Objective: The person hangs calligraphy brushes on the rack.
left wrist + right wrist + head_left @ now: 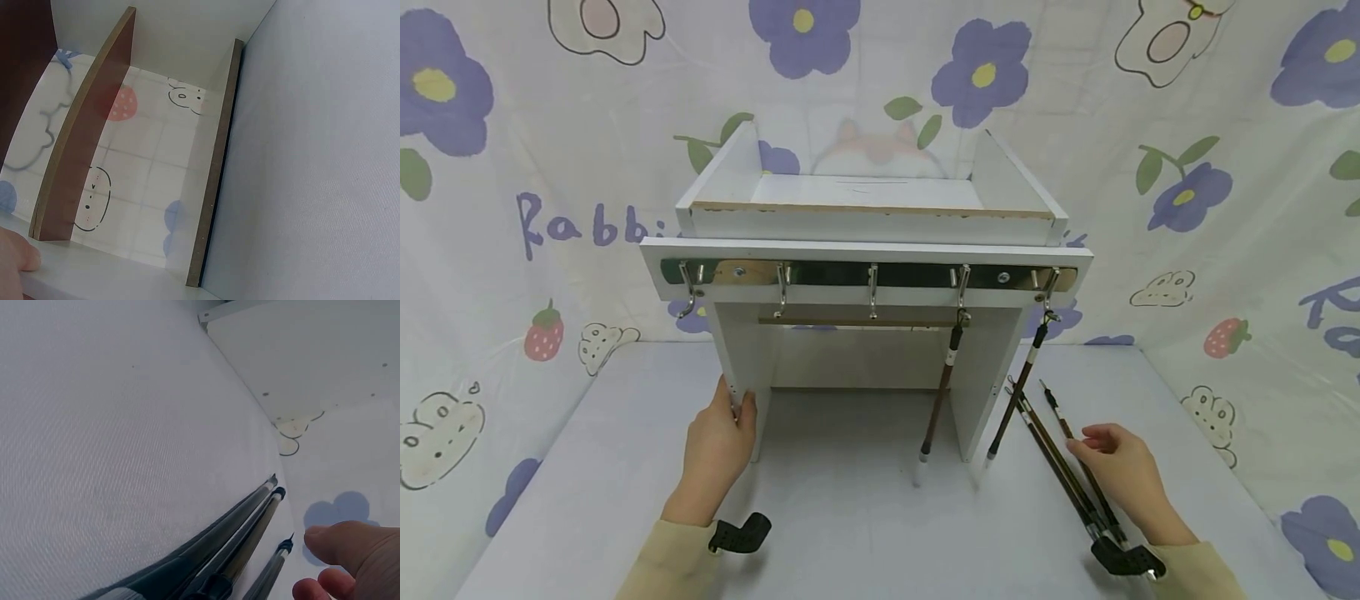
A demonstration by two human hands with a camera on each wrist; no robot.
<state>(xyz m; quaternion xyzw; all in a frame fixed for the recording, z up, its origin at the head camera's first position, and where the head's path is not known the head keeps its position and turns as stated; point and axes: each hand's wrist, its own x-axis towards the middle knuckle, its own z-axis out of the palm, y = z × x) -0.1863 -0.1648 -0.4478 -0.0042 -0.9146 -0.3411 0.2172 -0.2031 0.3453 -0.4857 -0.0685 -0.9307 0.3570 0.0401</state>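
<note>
My left hand grips the left side panel of a white wooden shelf, thumb on the front and fingers behind its outer side. From two of the shelf's metal hooks hang two brown-handled calligraphy brushes, one brush inside the right panel and another brush in front of it. Several similar brushes lie on the table at the right, hanging loops toward the back. Over the rightmost lying brush hovers my right hand, its fingers loosely bent and nothing held between thumb and fingertips in the right wrist view.
The hook rail runs across the shelf's front, under an open-topped upper tray. A crossboard spans the shelf's inside. Behind stands a patterned cloth backdrop; a white cloth covers the table.
</note>
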